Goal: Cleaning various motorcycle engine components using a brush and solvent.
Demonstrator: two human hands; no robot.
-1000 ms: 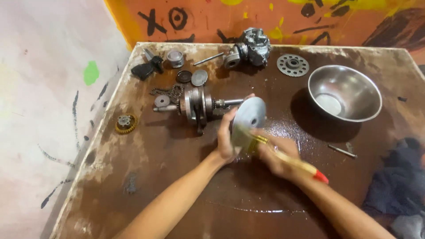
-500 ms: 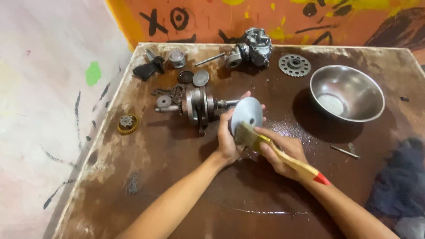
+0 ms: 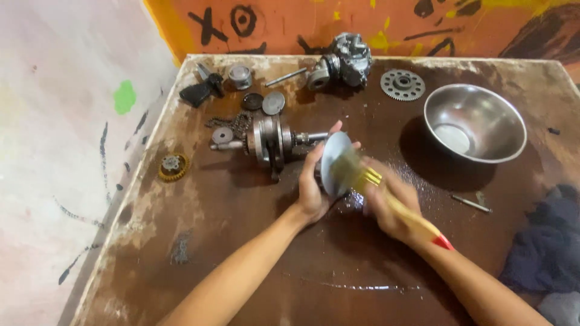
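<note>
The brown worktable [image 3: 199, 241] is filling the frame, and the steel bowl [image 3: 474, 124] is sitting at upper right. The crankshaft [image 3: 270, 142] is lying centre-left. At mid-frame, the left hand [image 3: 314, 181] is clamping the round metal disc [image 3: 333, 164] on edge, fingers curled around it. The right hand [image 3: 389, 202] is gripping a yellow-handled brush [image 3: 399, 208], closed tight, bristles blurring against the disc. A toothed gear [image 3: 402, 84] is resting top centre.
</note>
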